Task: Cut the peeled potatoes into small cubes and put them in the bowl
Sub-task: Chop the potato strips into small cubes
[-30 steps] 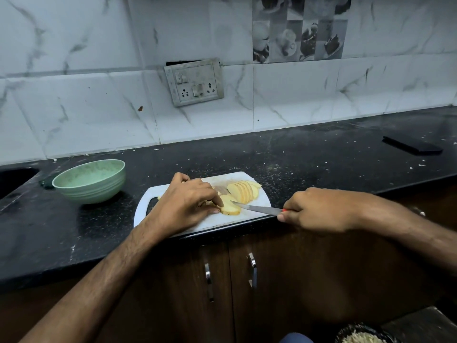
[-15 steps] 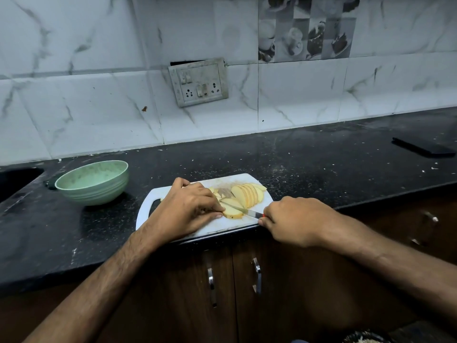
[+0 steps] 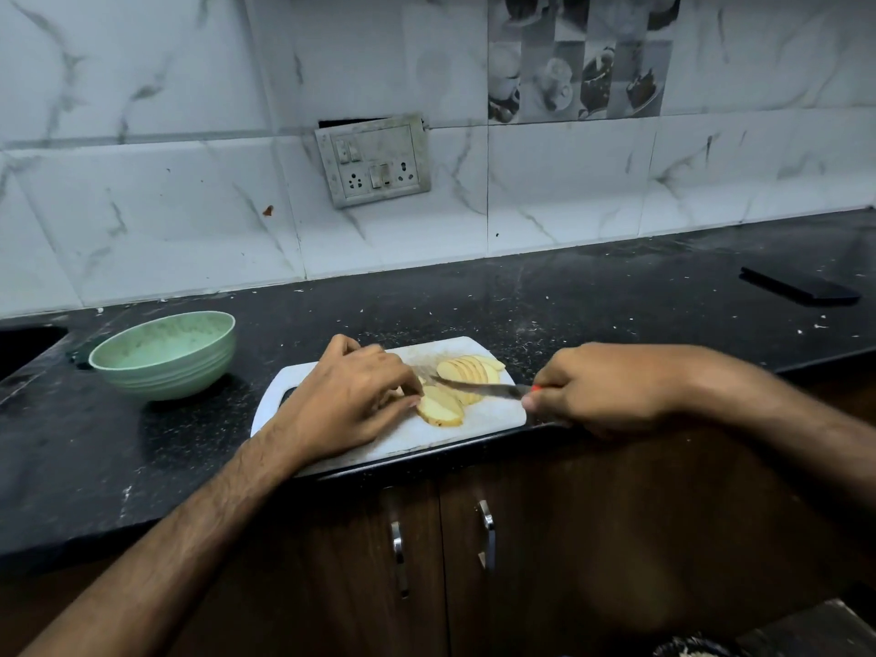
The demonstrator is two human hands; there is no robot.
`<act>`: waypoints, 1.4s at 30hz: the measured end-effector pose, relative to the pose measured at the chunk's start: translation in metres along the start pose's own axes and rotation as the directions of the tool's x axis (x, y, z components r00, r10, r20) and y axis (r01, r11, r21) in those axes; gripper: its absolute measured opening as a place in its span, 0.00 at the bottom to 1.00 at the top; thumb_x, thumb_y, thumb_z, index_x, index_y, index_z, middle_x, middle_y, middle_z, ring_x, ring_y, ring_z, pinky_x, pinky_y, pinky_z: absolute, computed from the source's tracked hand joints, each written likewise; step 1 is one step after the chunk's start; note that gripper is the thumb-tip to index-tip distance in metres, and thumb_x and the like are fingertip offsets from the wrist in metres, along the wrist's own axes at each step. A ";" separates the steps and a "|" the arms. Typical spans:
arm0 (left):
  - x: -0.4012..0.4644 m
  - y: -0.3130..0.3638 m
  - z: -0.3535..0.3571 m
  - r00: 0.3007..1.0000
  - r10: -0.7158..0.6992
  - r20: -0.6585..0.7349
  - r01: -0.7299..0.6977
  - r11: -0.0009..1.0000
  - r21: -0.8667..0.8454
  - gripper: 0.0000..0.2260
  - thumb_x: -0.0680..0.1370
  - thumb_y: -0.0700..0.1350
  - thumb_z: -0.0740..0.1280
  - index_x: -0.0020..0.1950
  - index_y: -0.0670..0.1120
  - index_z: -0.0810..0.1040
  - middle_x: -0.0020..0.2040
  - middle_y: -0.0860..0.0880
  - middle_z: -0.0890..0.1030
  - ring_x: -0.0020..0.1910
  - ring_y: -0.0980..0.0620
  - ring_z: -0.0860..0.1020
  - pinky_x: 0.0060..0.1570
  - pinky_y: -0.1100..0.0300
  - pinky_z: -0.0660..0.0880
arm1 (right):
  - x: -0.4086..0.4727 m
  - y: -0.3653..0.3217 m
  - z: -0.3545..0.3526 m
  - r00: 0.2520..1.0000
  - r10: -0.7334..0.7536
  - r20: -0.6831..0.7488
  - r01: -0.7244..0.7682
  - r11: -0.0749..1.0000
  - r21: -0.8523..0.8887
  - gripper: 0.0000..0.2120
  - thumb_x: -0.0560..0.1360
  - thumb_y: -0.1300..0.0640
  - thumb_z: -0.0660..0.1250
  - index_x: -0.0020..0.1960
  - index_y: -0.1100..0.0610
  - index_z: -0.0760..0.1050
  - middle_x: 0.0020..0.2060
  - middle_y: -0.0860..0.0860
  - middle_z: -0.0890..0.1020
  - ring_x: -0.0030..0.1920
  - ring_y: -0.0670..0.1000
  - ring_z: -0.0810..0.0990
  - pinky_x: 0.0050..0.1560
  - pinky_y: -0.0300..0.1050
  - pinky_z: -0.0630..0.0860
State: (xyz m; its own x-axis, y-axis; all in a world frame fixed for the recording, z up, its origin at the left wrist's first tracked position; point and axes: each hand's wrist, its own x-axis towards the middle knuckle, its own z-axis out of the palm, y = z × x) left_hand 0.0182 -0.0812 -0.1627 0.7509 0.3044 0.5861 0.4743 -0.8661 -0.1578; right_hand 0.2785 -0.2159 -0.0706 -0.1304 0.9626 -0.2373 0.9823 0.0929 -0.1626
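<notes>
A white cutting board (image 3: 479, 422) lies at the counter's front edge. On it is a fanned row of potato slices (image 3: 471, 369), and nearer me a small stack of slices (image 3: 441, 407). My left hand (image 3: 348, 395) holds that stack with its fingertips. My right hand (image 3: 602, 388) grips the red handle of a knife (image 3: 479, 387). The blade lies across the slices and points left toward my left fingers. A pale green bowl (image 3: 163, 355) stands to the left of the board, and nothing shows inside it.
The black stone counter (image 3: 569, 301) runs along a marble-tiled wall with a switch plate (image 3: 374, 158). A flat dark object (image 3: 801, 290) lies at the far right. A sink opening (image 3: 23, 343) is at the far left. Cabinet doors with handles (image 3: 488, 533) are below.
My right hand pushed the knife in toward my left hand, then drew back to the right, so more blade shows over the slices. My left hand stays on the stack.
</notes>
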 end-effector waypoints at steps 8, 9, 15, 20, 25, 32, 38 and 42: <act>0.095 -0.014 -0.012 0.850 0.035 0.525 0.004 0.997 -0.073 0.24 0.79 0.45 0.68 0.74 0.57 0.67 0.69 0.61 0.70 0.67 0.62 0.69 0.54 0.53 0.66 | 0.074 0.059 0.015 0.942 0.118 -0.314 0.170 0.639 0.750 0.18 0.84 0.49 0.57 0.40 0.58 0.69 0.22 0.52 0.66 0.18 0.48 0.59 0.19 0.34 0.55; 0.108 -0.015 -0.011 0.806 0.035 0.591 0.006 0.998 -0.068 0.27 0.78 0.43 0.69 0.75 0.58 0.66 0.70 0.60 0.70 0.68 0.61 0.68 0.56 0.52 0.67 | 0.086 0.057 0.022 0.925 0.151 -0.349 0.226 0.521 0.823 0.18 0.84 0.50 0.56 0.40 0.58 0.68 0.22 0.52 0.64 0.18 0.47 0.57 0.19 0.33 0.54; 0.151 -0.003 0.003 0.568 0.104 0.816 0.047 0.986 -0.158 0.39 0.71 0.32 0.71 0.78 0.51 0.64 0.71 0.56 0.70 0.69 0.55 0.69 0.62 0.64 0.69 | 0.142 0.045 0.045 0.850 0.296 -0.436 0.400 0.176 0.899 0.17 0.84 0.49 0.56 0.40 0.57 0.67 0.23 0.51 0.62 0.20 0.46 0.57 0.19 0.35 0.54; 0.157 0.000 0.009 0.543 0.136 0.829 0.011 0.986 -0.169 0.36 0.71 0.34 0.72 0.77 0.51 0.67 0.69 0.52 0.72 0.69 0.53 0.72 0.64 0.54 0.74 | 0.149 0.050 0.048 0.826 0.327 -0.459 0.476 0.032 0.879 0.17 0.84 0.50 0.57 0.40 0.57 0.67 0.23 0.49 0.61 0.20 0.45 0.57 0.17 0.35 0.54; 0.156 -0.005 0.009 0.569 0.168 0.805 -0.026 0.982 -0.187 0.33 0.71 0.35 0.74 0.74 0.50 0.71 0.62 0.53 0.72 0.64 0.54 0.73 0.63 0.52 0.76 | 0.149 0.054 0.048 0.828 0.340 -0.446 0.506 -0.108 0.856 0.17 0.84 0.51 0.57 0.39 0.57 0.66 0.24 0.48 0.60 0.20 0.43 0.57 0.16 0.34 0.54; 0.156 -0.005 0.011 0.580 0.186 0.793 -0.063 0.981 -0.184 0.26 0.71 0.38 0.75 0.67 0.48 0.73 0.64 0.50 0.74 0.60 0.55 0.72 0.62 0.49 0.75 | 0.148 0.053 0.049 0.824 0.319 -0.468 0.510 -0.060 0.858 0.17 0.84 0.50 0.57 0.40 0.58 0.66 0.24 0.49 0.60 0.19 0.44 0.56 0.17 0.35 0.54; 0.160 -0.005 0.010 0.582 0.185 0.792 -0.070 0.982 -0.178 0.22 0.69 0.39 0.77 0.60 0.46 0.74 0.59 0.50 0.77 0.56 0.52 0.74 0.57 0.46 0.76 | 0.147 0.052 0.049 0.822 0.315 -0.475 0.511 -0.038 0.859 0.17 0.84 0.50 0.57 0.40 0.58 0.66 0.24 0.49 0.60 0.20 0.44 0.57 0.17 0.36 0.54; 0.161 -0.005 0.011 0.590 0.190 0.785 -0.060 0.980 -0.191 0.21 0.69 0.39 0.78 0.59 0.45 0.75 0.58 0.49 0.75 0.60 0.51 0.75 0.59 0.49 0.77 | 0.147 0.053 0.050 0.822 0.314 -0.475 0.509 -0.030 0.860 0.17 0.84 0.50 0.57 0.40 0.58 0.67 0.24 0.49 0.61 0.20 0.44 0.57 0.17 0.36 0.54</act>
State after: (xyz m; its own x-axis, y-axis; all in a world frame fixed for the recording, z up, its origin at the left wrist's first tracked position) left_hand 0.1420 -0.0231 -0.0760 0.8936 0.3264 -0.3082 0.3314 -0.9427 -0.0377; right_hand 0.3042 -0.0818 -0.1615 0.2655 0.9412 0.2088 -0.2115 0.2681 -0.9399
